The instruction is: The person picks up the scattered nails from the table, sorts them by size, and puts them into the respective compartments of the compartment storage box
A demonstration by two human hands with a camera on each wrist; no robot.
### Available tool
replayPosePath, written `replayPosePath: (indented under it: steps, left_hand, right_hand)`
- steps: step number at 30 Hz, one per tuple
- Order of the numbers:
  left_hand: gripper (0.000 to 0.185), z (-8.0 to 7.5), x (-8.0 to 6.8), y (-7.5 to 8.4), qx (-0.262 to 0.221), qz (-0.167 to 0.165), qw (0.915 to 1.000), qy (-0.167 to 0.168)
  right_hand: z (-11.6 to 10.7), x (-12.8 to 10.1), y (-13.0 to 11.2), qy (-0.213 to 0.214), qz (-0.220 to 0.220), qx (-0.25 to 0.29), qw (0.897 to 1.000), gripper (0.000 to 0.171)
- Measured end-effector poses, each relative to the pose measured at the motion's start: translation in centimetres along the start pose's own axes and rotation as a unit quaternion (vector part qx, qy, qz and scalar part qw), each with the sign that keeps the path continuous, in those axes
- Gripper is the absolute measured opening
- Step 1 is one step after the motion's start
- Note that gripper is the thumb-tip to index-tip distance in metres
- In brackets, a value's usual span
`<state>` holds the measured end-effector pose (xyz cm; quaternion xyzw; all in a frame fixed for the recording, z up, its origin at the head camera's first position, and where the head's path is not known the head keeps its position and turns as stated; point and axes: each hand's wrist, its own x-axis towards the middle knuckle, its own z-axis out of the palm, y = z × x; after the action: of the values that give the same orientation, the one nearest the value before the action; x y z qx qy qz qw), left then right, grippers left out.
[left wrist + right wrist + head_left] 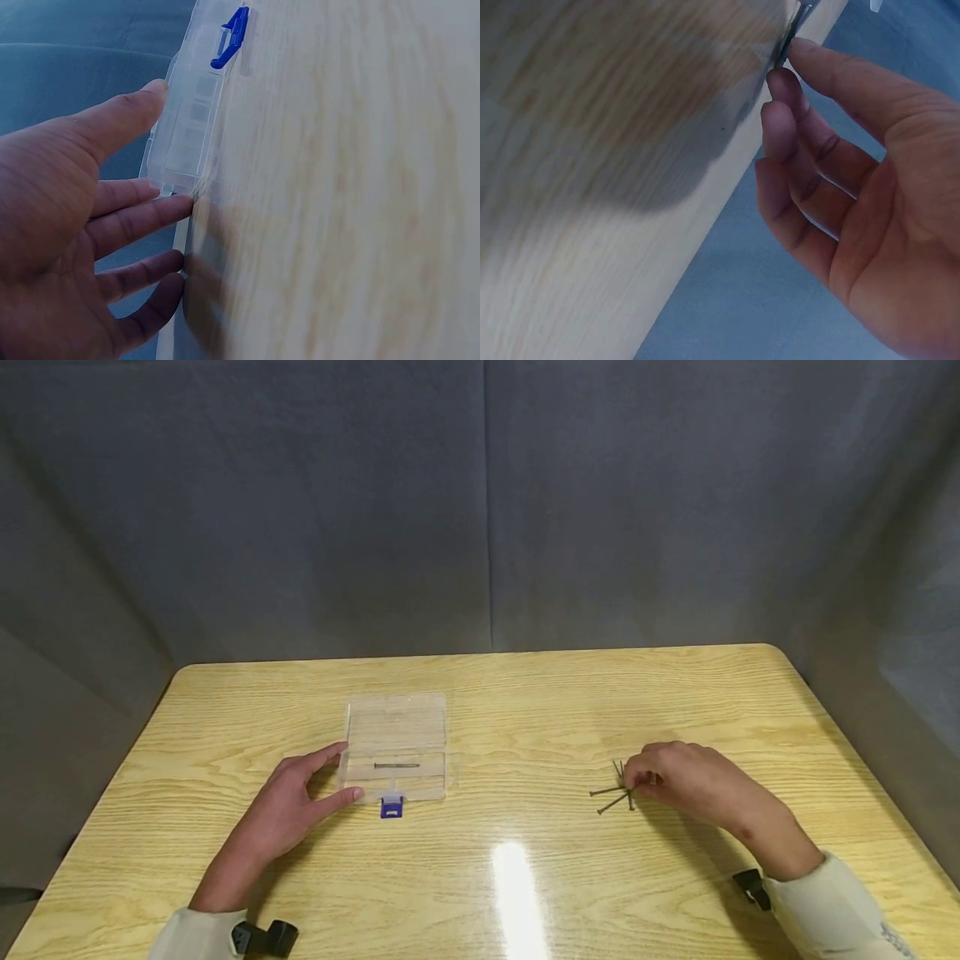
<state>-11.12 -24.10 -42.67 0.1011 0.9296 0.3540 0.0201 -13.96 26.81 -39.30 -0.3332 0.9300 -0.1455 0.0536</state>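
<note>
left hand (288, 810) fingers straight, touching clear plastic box (397, 745) at its near left corner, one nail (397, 766) inside, right hand (693, 783) pinching loose nails (617, 792) at its fingertips on wooden tabletop (525, 710)

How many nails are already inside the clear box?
1: a single nail lies in the front half of the clear box, by the left hand. The other nails are piled at the right hand.
</note>
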Motion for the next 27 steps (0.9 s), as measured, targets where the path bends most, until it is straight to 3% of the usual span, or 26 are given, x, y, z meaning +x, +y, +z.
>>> replayPosePath:
  steps: [19,27]
  left_hand:
    - [0.074,0.04,0.05,-0.12,0.009,-0.009,0.9999,0.004]
    - [0.073,0.04,-0.07,-0.07,0.015,-0.011,0.9998,0.007]
  right_hand:
    - [0.58,0.18,0.46,0.031,-0.02,-0.013,0.999,0.029]
    - [0.58,-0.01,0.61,0.025,-0.001,-0.014,1.0,0.03]
